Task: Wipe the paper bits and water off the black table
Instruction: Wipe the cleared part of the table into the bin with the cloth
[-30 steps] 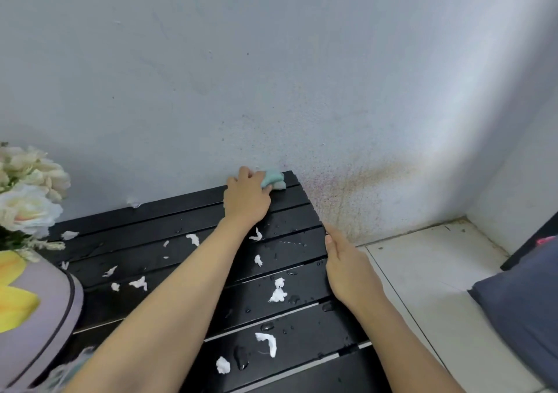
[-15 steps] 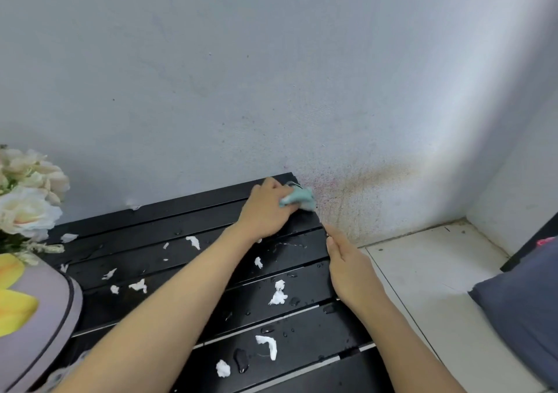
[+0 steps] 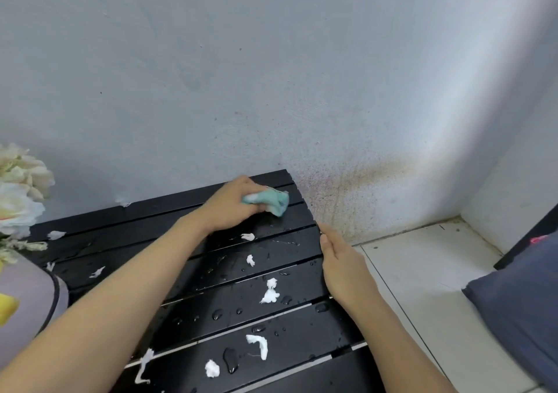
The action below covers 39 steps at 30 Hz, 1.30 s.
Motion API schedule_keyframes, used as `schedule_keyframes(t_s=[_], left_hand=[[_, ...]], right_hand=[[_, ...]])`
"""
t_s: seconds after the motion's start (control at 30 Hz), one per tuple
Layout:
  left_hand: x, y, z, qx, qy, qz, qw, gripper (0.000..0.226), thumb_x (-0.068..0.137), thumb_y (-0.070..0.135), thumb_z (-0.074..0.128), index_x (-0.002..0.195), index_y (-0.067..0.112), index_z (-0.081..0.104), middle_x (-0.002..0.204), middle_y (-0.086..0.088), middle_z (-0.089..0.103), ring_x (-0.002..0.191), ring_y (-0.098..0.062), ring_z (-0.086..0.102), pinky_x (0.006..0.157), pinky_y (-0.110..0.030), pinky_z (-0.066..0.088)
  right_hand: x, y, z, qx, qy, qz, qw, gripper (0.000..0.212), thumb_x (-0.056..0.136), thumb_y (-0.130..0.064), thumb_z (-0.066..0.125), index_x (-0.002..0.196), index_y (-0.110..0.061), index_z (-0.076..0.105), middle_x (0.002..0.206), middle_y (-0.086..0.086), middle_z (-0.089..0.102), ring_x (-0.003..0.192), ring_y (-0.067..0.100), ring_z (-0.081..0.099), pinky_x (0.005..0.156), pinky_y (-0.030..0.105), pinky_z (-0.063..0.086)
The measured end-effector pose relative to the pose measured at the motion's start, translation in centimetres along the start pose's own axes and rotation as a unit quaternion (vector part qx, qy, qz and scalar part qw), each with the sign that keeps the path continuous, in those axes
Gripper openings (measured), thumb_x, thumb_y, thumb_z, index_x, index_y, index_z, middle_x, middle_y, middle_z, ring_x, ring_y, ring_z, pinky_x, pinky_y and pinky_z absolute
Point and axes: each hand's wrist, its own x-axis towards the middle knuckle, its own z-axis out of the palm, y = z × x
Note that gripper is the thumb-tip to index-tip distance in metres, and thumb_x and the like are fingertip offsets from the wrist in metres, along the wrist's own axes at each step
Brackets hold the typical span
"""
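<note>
Gripping the cloth point(image 3: 268, 203), our left hand point(image 3: 231, 208) has slid leftward. Our right hand point(image 3: 342, 267) stays open on the black table point(image 3: 299, 275) edge.

White flowers point(image 3: 18, 187) stood far left over a grey container point(image 3: 30, 296). The wall point(image 3: 271, 75) behind was stained. A blue cushion point(image 3: 519, 296) lay near right, beside the floor tiles point(image 3: 422, 272).

The black slatted counter point(image 3: 296, 253) looks glossy and wet, beaded with water drops point(image 3: 231, 359). White paper bits point(image 3: 269, 292) look soft and torn. The teal cloth point(image 3: 271, 201) is crumpled fabric. The far wall point(image 3: 271, 75) is matt, rough, stained; floor tiles point(image 3: 422, 272) are smooth.
</note>
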Motion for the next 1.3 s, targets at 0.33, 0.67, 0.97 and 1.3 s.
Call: schedule_keyframes(t_s=[0.33,0.67,0.97,1.3], left_hand=[[-1.5,3.7,1.6,0.04,-0.028,-0.053,0.997,0.026,0.095,0.039,0.052,0.114,0.024,0.062,0.111,0.0,0.049,0.102,-0.017,0.047,0.09,-0.028,0.04],[3.2,1.5,3.2,0.205,0.164,-0.23,0.937,0.04,0.098,0.035,0.042,0.133,0.015,0.042,0.131,-0.012,0.041,0.115,-0.034,0.04,0.09,-0.041,0.039],[-1.2,3.7,-0.5,-0.114,-0.057,-0.036,0.991,0.024,0.093,0.027,0.059,0.095,0.004,0.064,0.079,-0.004,0.058,0.069,-0.012,0.052,0.067,-0.026,0.042],[-2.8,5.1,5.4,0.224,0.1,-0.077,0.966,0.037,0.096,0.033,0.046,0.132,0.022,0.047,0.121,-0.005,0.043,0.106,-0.026,0.041,0.087,-0.037,0.041]], right_hand=[[0.0,-0.1,0.2,-0.01,0.007,0.003,1.0,0.04,0.104,-0.042,0.022,0.14,-0.05,0.038,0.13,-0.011,0.059,0.12,0.017,0.053,0.102,0.045,0.042],[0.3,-0.1,0.2,0.021,0.006,-0.006,1.0,0.039,0.104,-0.039,0.024,0.136,-0.051,0.043,0.121,-0.016,0.06,0.116,0.012,0.053,0.102,0.04,0.042],[0.1,-0.1,0.0,0.073,0.0,-0.006,0.997,0.038,0.103,-0.041,0.028,0.135,-0.05,0.047,0.131,-0.02,0.056,0.124,0.007,0.049,0.108,0.04,0.038],[0.3,-0.4,-0.1,0.087,-0.002,-0.01,0.996,0.039,0.105,-0.034,0.029,0.139,-0.039,0.049,0.137,-0.012,0.054,0.128,0.011,0.047,0.111,0.038,0.035]])
